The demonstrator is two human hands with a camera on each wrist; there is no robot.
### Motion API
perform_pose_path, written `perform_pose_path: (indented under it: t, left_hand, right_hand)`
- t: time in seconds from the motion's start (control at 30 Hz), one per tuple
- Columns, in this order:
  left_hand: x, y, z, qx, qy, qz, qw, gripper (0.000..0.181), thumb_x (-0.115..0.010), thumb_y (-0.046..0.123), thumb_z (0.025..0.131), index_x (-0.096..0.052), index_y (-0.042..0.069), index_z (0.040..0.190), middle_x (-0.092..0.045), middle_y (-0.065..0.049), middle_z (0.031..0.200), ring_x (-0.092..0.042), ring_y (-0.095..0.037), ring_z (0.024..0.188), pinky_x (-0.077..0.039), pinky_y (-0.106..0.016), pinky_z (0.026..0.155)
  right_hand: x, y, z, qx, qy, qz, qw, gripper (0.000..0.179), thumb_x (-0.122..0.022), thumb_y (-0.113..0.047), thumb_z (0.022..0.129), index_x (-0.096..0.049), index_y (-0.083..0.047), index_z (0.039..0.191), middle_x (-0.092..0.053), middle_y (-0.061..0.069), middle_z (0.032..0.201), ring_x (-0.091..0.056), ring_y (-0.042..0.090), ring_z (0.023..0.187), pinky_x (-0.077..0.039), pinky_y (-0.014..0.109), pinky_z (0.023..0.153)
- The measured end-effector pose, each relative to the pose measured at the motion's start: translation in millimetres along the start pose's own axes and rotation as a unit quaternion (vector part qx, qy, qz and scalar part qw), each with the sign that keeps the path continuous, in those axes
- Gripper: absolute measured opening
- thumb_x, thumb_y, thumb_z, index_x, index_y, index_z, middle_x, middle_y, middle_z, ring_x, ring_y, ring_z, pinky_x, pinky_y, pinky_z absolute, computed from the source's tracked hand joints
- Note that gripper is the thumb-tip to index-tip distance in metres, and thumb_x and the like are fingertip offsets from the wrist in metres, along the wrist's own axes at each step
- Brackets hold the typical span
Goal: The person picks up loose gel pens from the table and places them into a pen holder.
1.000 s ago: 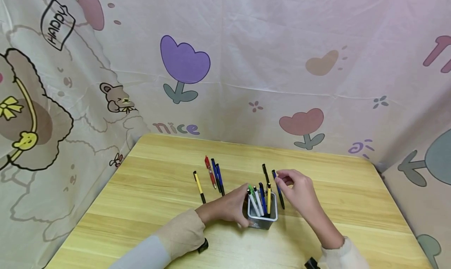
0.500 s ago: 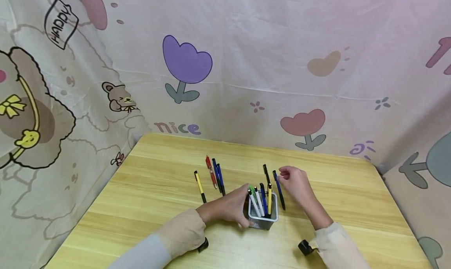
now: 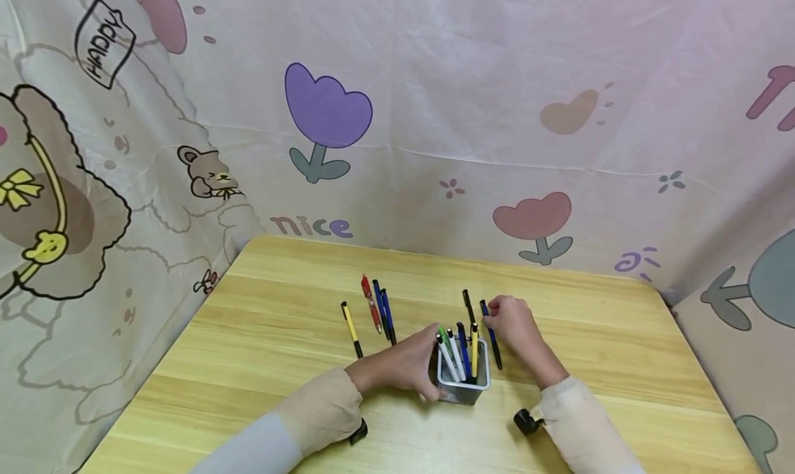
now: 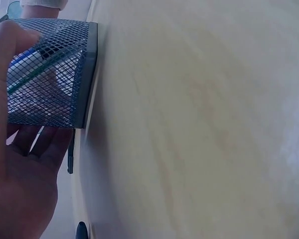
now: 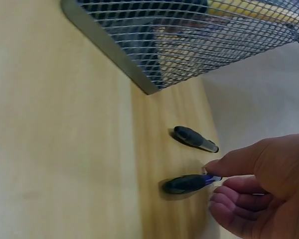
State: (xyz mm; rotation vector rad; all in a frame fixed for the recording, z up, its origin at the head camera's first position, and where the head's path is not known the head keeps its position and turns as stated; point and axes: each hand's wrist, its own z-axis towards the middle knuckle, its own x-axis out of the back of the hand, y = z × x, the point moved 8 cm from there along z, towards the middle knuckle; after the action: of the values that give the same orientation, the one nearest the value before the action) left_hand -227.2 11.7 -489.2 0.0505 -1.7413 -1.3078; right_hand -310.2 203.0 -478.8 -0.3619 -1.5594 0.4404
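A big pale cloth (image 3: 435, 129) with pictures on it hangs at the back and sides, and one picture is a large purple flower (image 3: 328, 112). In front of it is a light wooden table (image 3: 590, 336). A left sleeve (image 3: 292, 422) and a right sleeve (image 3: 584, 422) reach in over the wood. The left hand (image 3: 404, 365) is wrapped round the side of a square mesh cup (image 3: 458, 395) and holds it — thumb on the near side, fingers round the far side. The cup stands upright near the middle of the table. The right hand (image 3: 514, 326) is to the right of the cup, with its thumb tip at a blue and black pen (image 3: 495, 346). That pen lies on the table just right of the cup; I can't tell if the fingers pinch it. In the cup, leaning a bit, are two white pens (image 3: 448, 359), a green pen (image 3: 444, 334), a dark blue pen (image 3: 463, 350) and a yellow pen (image 3: 475, 350). A black pen (image 3: 468, 305) lies behind the cup. Over on the left lie a red pen (image 3: 370, 303) and two blue pens (image 3: 388, 315), close together — and a yellow and black pen (image 3: 350, 322) near them.
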Motion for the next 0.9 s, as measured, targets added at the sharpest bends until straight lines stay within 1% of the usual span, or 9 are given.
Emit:
perform_pose_path:
  t: [0.1,0.33,0.43,0.5,0.6,0.67,0.7,0.77,0.9]
  left_hand:
    - [-0.4,-0.6,0.0,0.002,-0.001,-0.002,1.0000,0.077,-0.091,0.028,0.067,-0.041,0.019,0.125,-0.052,0.005,0.109,-0.053,-0.004,0.093,-0.053,-0.019,0.085]
    - [-2.0,-2.0,0.1,0.003,0.000,-0.003,1.0000,0.078,-0.091,0.026,0.065,-0.041,0.019,0.125,-0.053,0.006,0.109,-0.054,-0.004,0.093,-0.053,-0.019,0.085]
    - [-1.5,-2.9,0.3,0.013,0.004,0.014,0.9998,0.083,-0.092,0.028,0.064,-0.042,0.016,0.129,-0.055,0.002,0.112,-0.057,-0.008,0.097,-0.054,-0.022,0.091]
    - [-1.1,-3.4,-0.5,0.024,0.007,0.031,0.9992,0.096,-0.092,0.032,0.064,-0.039,0.008,0.141,-0.057,-0.004,0.125,-0.059,-0.013,0.111,-0.053,-0.027,0.104]
    - [-1.8,-4.5,-0.7,0.033,0.009,0.043,0.9985,0.110,-0.092,0.035,0.064,-0.032,0.002,0.151,-0.056,-0.008,0.134,-0.058,-0.018,0.122,-0.048,-0.033,0.114]
    - [-2.3,-4.6,-0.8,0.036,0.008,0.043,0.9984,0.114,-0.092,0.035,0.064,-0.029,0.001,0.154,-0.055,-0.009,0.136,-0.056,-0.020,0.127,-0.046,-0.036,0.117]
    - [-2.4,-4.5,-0.5,0.035,0.008,0.042,0.9985,0.113,-0.092,0.035,0.064,-0.029,0.002,0.153,-0.055,-0.007,0.134,-0.056,-0.019,0.125,-0.046,-0.036,0.117]
    - [-2.7,-5.0,-0.6,0.037,0.008,0.043,0.9984,0.116,-0.092,0.035,0.065,-0.028,0.001,0.155,-0.054,-0.009,0.139,-0.054,-0.021,0.130,-0.044,-0.037,0.119]
    - [-2.7,-5.9,-0.8,0.036,0.009,0.048,0.9982,0.116,-0.092,0.037,0.064,-0.028,0.001,0.155,-0.054,-0.010,0.140,-0.054,-0.020,0.130,-0.044,-0.037,0.119]
  right_hand:
    - [-0.4,1.5,2.3,-0.009,-0.009,-0.003,0.9999,0.030,-0.078,-0.011,0.087,-0.073,0.008,0.110,-0.077,0.020,0.103,-0.074,0.029,0.092,-0.063,0.044,0.082]
    - [0.8,1.0,0.5,-0.012,-0.012,-0.012,0.9998,0.032,-0.075,-0.007,0.087,-0.072,0.009,0.115,-0.077,0.023,0.109,-0.075,0.036,0.100,-0.063,0.047,0.088]
    - [1.1,0.5,0.6,-0.014,-0.014,-0.014,0.9997,0.032,-0.075,-0.006,0.086,-0.073,0.009,0.115,-0.077,0.023,0.109,-0.075,0.035,0.100,-0.063,0.046,0.087]
    - [0.5,0.6,1.1,-0.019,-0.019,-0.013,0.9996,0.033,-0.076,-0.007,0.086,-0.072,0.009,0.115,-0.077,0.022,0.109,-0.075,0.035,0.099,-0.063,0.045,0.086]
    - [0.4,1.8,0.1,-0.025,-0.024,-0.009,0.9994,0.035,-0.076,-0.006,0.086,-0.072,0.009,0.117,-0.077,0.022,0.109,-0.075,0.033,0.097,-0.064,0.043,0.083]
    - [2.0,2.1,-1.5,-0.028,-0.023,-0.006,0.9993,0.036,-0.076,-0.007,0.086,-0.072,0.008,0.118,-0.077,0.022,0.109,-0.075,0.032,0.096,-0.064,0.041,0.081]
    - [3.4,1.6,-2.7,-0.027,-0.021,-0.002,0.9994,0.036,-0.076,-0.007,0.086,-0.072,0.008,0.118,-0.077,0.022,0.109,-0.075,0.031,0.095,-0.064,0.040,0.080]
    - [7.1,-0.2,-5.9,-0.024,-0.015,0.006,0.9996,0.036,-0.076,-0.007,0.086,-0.071,0.008,0.119,-0.077,0.022,0.108,-0.075,0.030,0.093,-0.064,0.039,0.077]
    - [18.7,-6.6,-13.6,-0.011,0.008,0.021,0.9997,0.037,-0.076,-0.009,0.087,-0.072,0.008,0.119,-0.078,0.021,0.104,-0.075,0.027,0.089,-0.063,0.038,0.073]
